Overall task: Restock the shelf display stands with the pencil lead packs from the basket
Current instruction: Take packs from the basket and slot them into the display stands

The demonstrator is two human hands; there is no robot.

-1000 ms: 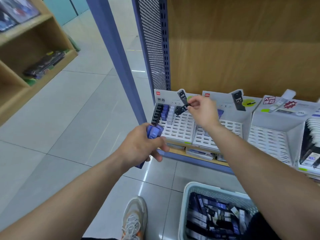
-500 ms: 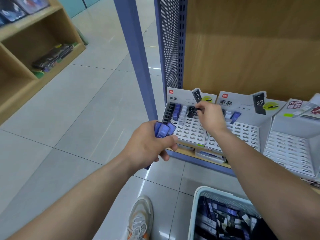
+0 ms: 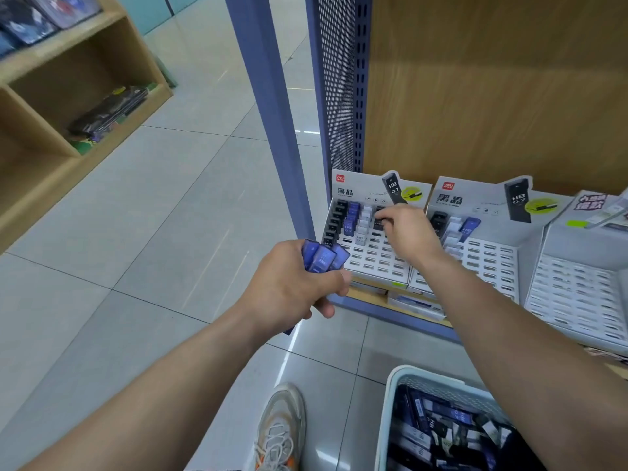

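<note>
– Since only the head view is given, what is held by the left hand?

– A fanned bunch of blue pencil lead packs is gripped there, with the fingers curled tight round it and the thumb pressed across the front. The bunch is held in the air just left of the leftmost display stand, near its lower left corner.

– And the right hand?

– It is stretched over that same stand. A black pack is pinched between thumb and fingertips at the top of the fourth column, next to rows of black, blue and white packs slotted in. Whether the pack is fully seated cannot be told.

– Where are the other stands placed?

– A second stand is set just beside the first, on its right, with a few packs in its top left slots. A third stand, further right, is cut by the frame edge. All are set on a low shelf backed by a wooden panel.

– And the basket?

– A pale basket is seen on the tiled floor at lower right, under the right forearm, filled with loose packs in dark, blue and white. A shoe is seen just left of it.
</note>
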